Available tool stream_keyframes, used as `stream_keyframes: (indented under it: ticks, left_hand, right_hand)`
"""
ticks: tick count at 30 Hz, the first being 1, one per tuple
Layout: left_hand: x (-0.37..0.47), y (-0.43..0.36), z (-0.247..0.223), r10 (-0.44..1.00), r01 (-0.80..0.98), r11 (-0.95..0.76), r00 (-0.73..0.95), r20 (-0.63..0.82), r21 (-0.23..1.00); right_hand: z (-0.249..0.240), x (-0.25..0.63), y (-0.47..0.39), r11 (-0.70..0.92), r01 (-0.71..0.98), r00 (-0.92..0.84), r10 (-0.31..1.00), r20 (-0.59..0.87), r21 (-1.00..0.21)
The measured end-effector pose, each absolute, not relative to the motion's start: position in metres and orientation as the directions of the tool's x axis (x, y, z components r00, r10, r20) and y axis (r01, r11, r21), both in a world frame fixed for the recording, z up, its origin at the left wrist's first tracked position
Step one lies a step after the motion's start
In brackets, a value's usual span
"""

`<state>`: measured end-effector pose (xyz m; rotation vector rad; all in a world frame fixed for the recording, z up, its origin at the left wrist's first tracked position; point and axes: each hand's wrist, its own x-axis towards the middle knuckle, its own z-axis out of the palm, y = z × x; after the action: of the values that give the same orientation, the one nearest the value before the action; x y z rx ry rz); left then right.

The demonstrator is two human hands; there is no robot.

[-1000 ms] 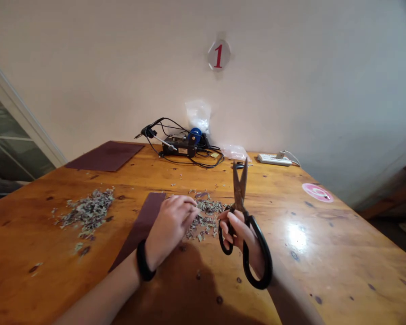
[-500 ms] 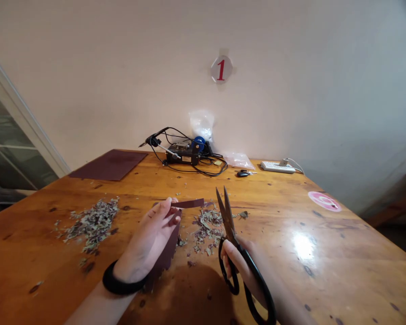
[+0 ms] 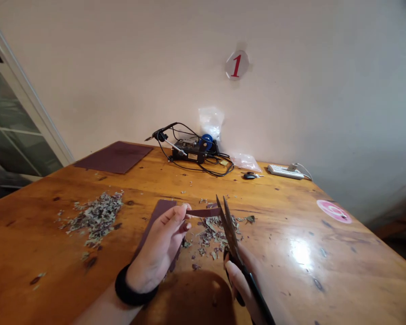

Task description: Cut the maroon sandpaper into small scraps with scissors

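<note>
Between thumb and fingers, my left hand (image 3: 167,234) pinches a narrow dark maroon strip (image 3: 203,212), which points to the right. My right hand (image 3: 242,275) grips black-handled scissors (image 3: 230,230), blades a little apart and pointing away from me. The strip's free end lies at the blades, near their tips; whether it sits between them I cannot tell. Below is a pile of small cut scraps (image 3: 214,234) on the table. A larger maroon sheet (image 3: 162,210) lies flat, partly hidden under my left hand and wrist.
On the wooden table (image 3: 277,216) a second scrap pile (image 3: 99,216) lies left, with a maroon sheet (image 3: 115,156) behind it. A soldering station (image 3: 189,151) with cables, a plastic bag (image 3: 245,161), small pliers-like cutters (image 3: 252,175) and a power strip (image 3: 286,171) stand along the back.
The strip's free end has come up to the scissor blades, which were apart from it before. The blades look slightly closer together. The whole view has shifted a little.
</note>
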<state>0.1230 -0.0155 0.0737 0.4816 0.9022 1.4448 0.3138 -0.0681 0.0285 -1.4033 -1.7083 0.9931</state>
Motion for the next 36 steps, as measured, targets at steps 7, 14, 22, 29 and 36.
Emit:
stream_keyframes:
  ticks: [7, 14, 22, 29, 36]
  left_hand:
    - [0.125, -0.017, 0.071, 0.974, -0.609, 0.158, -0.034, -0.225, 0.777]
    - [0.123, -0.016, 0.069, 0.979, -0.605, 0.105, -0.075, -0.188, 0.789]
    - [0.123, -0.016, 0.064, 0.987, -0.587, 0.087, -0.06, -0.151, 0.805]
    - [0.123, -0.018, 0.064, 0.989, -0.589, 0.071, -0.064, -0.134, 0.805]
    - [0.125, -0.019, 0.062, 0.991, -0.577, 0.072, -0.053, -0.125, 0.814]
  right_hand:
    - [0.033, 0.315, -0.07, 0.135, 0.483, -0.123, 0.989, 0.085, -0.865]
    - [0.029, 0.315, -0.069, 0.158, 0.443, -0.144, 0.984, 0.104, -0.882]
    - [0.044, 0.312, -0.071, 0.12, 0.42, -0.159, 0.986, 0.057, -0.899]
    - [0.039, 0.311, -0.072, 0.135, 0.44, -0.122, 0.988, 0.09, -0.888]
    - [0.027, 0.314, -0.068, 0.154, 0.453, -0.118, 0.987, 0.112, -0.878]
